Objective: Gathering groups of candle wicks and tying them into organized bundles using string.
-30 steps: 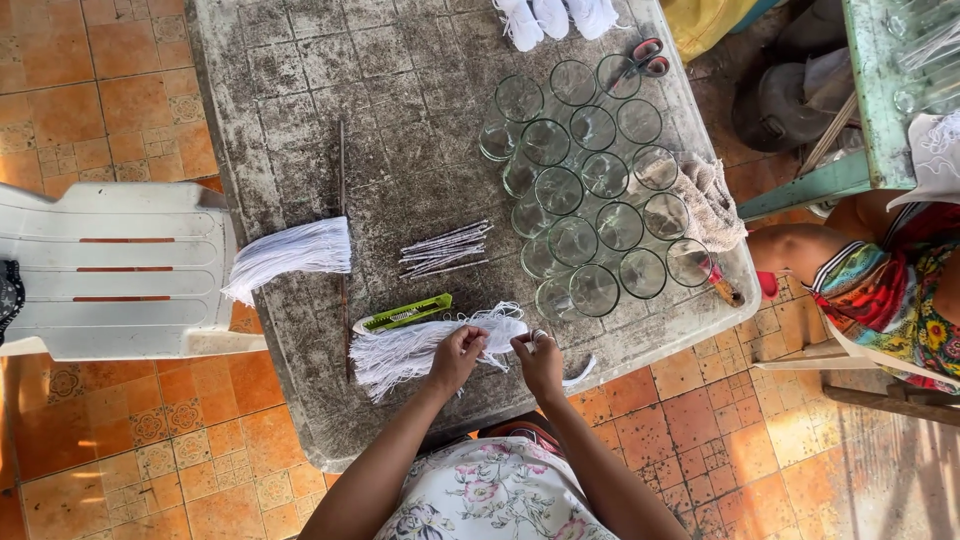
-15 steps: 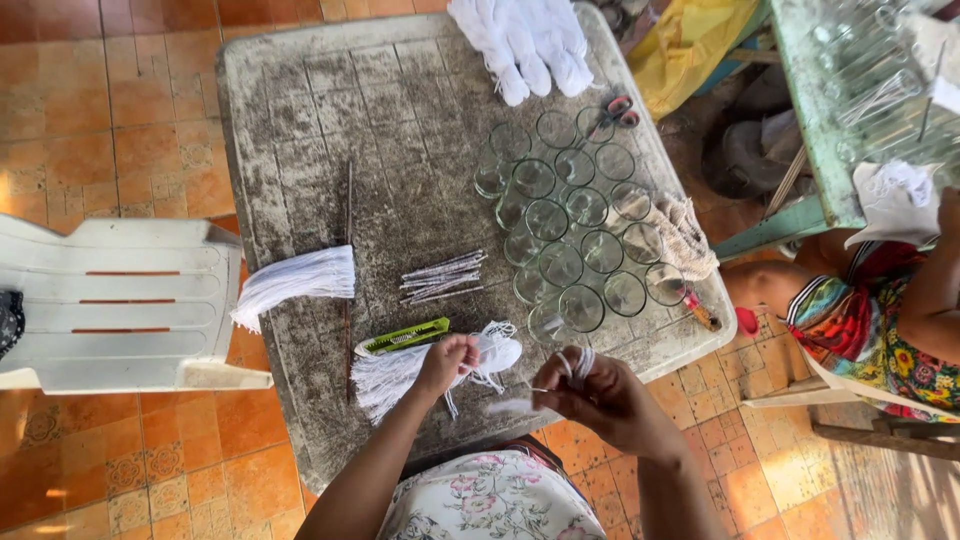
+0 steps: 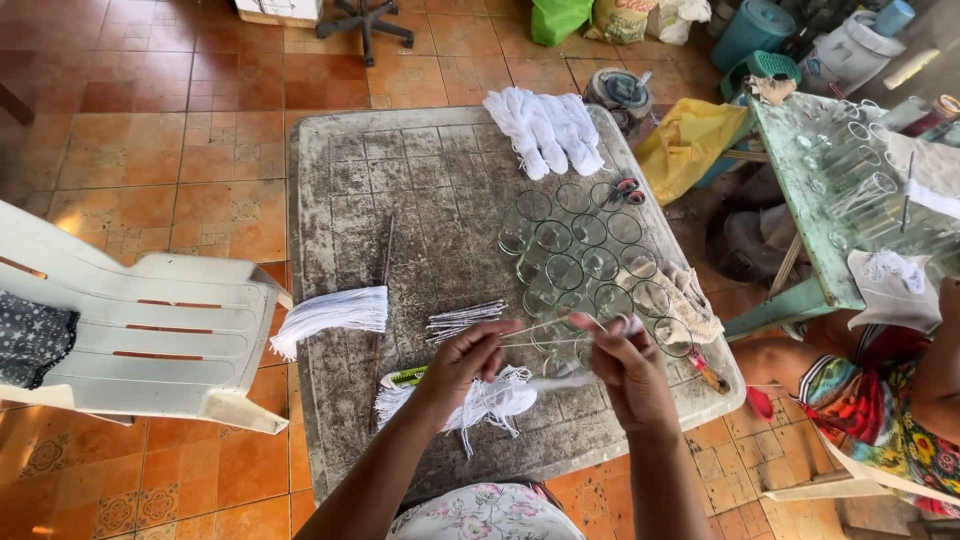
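Both hands now lifted off the table, raised over its near edge. Left hand (image 3: 462, 362) pinched shut on a thin stick (image 3: 545, 338); right hand (image 3: 622, 370) pinched on the other end plus a white string (image 3: 560, 381). Half a second ago right hand was off at 4 o'clock, away from the bundle; now back in, stick stretched level between both. Means one stick and one string picked out, pairing under way. Loose white strings (image 3: 480, 400) on the table (image 3: 440, 190) directly under the left hand. Stick pile (image 3: 462, 318) at 11 o'clock of it. Glass jars (image 3: 585, 262) at 12 o'clock of right hand, untouched. Second white bundle (image 3: 330, 312) at 9 o'clock, by the plastic chair (image 3: 150, 320).
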